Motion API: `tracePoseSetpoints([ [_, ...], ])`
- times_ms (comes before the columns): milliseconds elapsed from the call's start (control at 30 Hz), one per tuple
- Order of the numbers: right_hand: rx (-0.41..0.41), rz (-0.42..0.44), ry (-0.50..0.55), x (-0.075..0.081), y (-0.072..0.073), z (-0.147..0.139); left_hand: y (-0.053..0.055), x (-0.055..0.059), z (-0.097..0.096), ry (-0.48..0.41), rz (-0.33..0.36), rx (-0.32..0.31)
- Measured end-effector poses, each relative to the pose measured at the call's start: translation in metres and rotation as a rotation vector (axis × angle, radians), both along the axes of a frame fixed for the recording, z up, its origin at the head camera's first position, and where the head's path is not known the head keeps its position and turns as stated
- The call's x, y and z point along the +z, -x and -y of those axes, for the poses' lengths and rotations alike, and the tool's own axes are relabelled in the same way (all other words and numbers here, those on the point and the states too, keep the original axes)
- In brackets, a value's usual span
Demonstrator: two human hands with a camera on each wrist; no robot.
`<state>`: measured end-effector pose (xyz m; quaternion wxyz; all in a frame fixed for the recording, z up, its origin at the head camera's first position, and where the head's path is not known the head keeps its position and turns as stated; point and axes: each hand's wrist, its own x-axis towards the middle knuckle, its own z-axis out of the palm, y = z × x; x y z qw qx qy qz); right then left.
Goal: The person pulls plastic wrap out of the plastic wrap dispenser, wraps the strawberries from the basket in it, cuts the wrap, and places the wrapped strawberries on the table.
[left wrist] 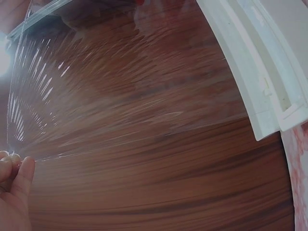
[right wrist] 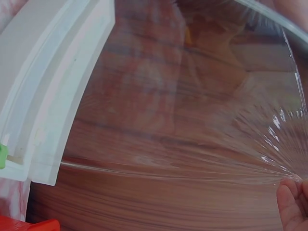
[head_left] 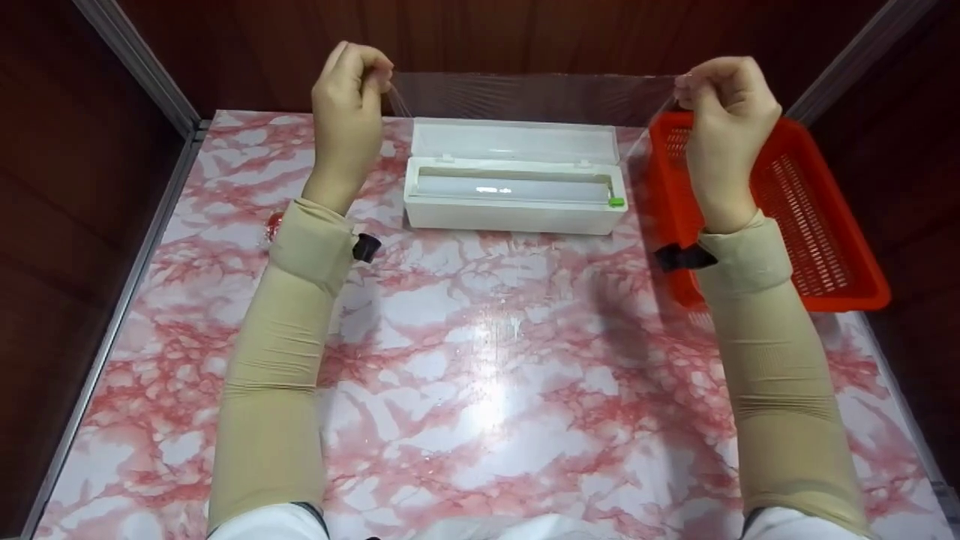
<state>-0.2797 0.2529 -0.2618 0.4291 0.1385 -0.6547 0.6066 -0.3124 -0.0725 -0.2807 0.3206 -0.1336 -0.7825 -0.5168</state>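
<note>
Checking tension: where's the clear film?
In the head view, the clear film stretches across top centre, between left hand and right hand, above the white box.

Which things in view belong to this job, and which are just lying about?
In the job:
left hand, pinching the film
right hand, pinching the film
clear film
open white box

Apparently just lying about:
red basket
small red item, mostly hidden

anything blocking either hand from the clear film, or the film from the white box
Nothing visible does. The left hand and right hand each pinch the clear film directly, and it runs unobstructed to the open white box. The red basket stands beside the white box.
</note>
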Motion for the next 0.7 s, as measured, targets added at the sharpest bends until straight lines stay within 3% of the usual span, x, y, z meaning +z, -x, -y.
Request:
tracePoseSetpoints([
  [200, 0.017, -0.015, 0.053, 0.002, -0.007, 0.001, -0.01, 0.001, 0.004, 0.018, -0.111, -0.025],
  [467, 0.085, -0.05, 0.143, 0.003, -0.021, 0.003, -0.025, 0.003, 0.006, -0.013, -0.108, -0.026],
  [700, 0.121, -0.053, 0.191, 0.0, -0.036, 0.002, -0.043, 0.001, 0.008, -0.017, -0.191, -0.04],
])
